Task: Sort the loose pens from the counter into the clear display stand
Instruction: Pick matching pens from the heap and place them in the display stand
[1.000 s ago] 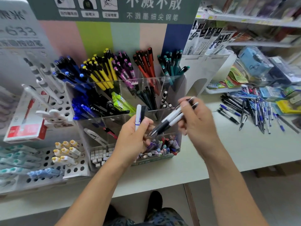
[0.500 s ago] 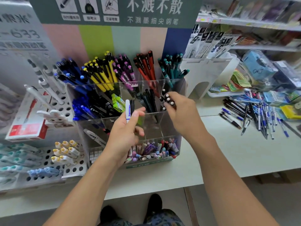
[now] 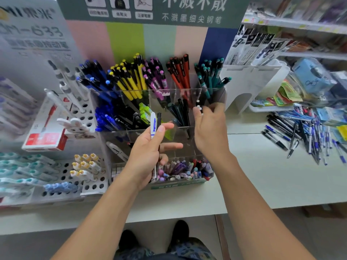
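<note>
The clear display stand (image 3: 116,139) stands on the counter in front of me, with compartments full of blue, yellow, purple, red and teal pens. My left hand (image 3: 148,152) grips two pens (image 3: 154,124) upright before the stand, one white with blue print and one black. My right hand (image 3: 210,132) hovers at the stand's middle right compartment with its fingers spread and nothing in them. Just beyond its fingertips, white-tipped pens (image 3: 198,107) stand in that compartment. A pile of loose pens (image 3: 300,132) lies on the counter to the right.
White perforated pen holders (image 3: 75,117) and a red box (image 3: 45,139) crowd the left. A white card stand (image 3: 249,81) and coloured packets (image 3: 287,94) sit at the right. The counter's front edge (image 3: 262,207) runs below my forearms.
My right hand carried a bunch of black-and-silver pens into the stand's middle right compartment and let them go. My left hand kept its two pens and rose slightly.
</note>
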`<action>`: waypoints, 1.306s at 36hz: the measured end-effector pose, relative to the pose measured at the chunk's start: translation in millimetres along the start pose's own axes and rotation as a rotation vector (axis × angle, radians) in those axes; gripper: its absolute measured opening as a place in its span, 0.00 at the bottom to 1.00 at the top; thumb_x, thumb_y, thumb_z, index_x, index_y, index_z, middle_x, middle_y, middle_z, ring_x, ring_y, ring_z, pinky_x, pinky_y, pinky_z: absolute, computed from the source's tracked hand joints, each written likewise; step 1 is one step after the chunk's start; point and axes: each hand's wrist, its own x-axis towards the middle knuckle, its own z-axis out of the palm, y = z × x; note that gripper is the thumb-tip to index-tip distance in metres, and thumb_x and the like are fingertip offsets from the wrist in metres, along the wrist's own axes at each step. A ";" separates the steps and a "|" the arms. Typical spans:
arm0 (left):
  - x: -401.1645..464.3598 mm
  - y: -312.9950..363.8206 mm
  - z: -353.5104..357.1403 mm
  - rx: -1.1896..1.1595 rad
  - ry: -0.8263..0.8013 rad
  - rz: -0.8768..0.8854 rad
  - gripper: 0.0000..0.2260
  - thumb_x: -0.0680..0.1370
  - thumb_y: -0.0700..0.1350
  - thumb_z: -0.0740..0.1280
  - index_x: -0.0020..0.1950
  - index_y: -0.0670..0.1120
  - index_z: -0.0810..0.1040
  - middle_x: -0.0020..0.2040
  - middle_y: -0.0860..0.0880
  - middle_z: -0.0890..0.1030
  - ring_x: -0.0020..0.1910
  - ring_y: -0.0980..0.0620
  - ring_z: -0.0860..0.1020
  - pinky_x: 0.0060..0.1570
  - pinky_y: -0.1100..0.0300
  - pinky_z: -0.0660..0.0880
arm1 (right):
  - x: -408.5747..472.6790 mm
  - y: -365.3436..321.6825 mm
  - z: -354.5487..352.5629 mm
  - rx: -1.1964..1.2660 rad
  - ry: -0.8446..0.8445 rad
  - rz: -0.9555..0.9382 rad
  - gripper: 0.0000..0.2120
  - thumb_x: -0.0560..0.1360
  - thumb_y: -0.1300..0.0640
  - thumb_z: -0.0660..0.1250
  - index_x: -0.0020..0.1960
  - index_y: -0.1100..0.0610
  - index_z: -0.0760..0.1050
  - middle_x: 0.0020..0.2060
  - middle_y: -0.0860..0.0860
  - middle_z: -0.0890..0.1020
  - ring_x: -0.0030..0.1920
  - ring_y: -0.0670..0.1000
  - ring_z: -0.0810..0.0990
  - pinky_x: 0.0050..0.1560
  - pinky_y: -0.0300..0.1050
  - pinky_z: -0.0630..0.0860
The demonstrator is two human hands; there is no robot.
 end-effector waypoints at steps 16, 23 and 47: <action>0.3 -12.0 -20.0 0.053 -0.177 -0.013 0.08 0.85 0.44 0.61 0.57 0.47 0.80 0.33 0.51 0.70 0.25 0.56 0.60 0.24 0.65 0.58 | -29.2 -18.7 -33.8 0.371 0.061 -0.012 0.05 0.76 0.51 0.74 0.49 0.52 0.84 0.36 0.52 0.81 0.34 0.45 0.76 0.39 0.43 0.75; -13.1 -21.6 -41.5 0.635 -0.196 0.017 0.11 0.84 0.50 0.62 0.64 0.47 0.71 0.51 0.47 0.80 0.40 0.62 0.80 0.34 0.72 0.74 | -59.4 -44.8 11.9 0.536 -0.387 0.063 0.01 0.74 0.56 0.75 0.45 0.53 0.85 0.30 0.50 0.82 0.31 0.48 0.80 0.39 0.47 0.79; -55.8 -32.2 -140.5 -0.154 0.122 -0.071 0.12 0.86 0.39 0.54 0.57 0.42 0.77 0.35 0.47 0.77 0.30 0.53 0.71 0.28 0.63 0.67 | -82.8 -98.4 108.4 0.245 -0.327 -0.359 0.04 0.73 0.62 0.76 0.48 0.60 0.84 0.40 0.52 0.86 0.41 0.51 0.84 0.47 0.54 0.81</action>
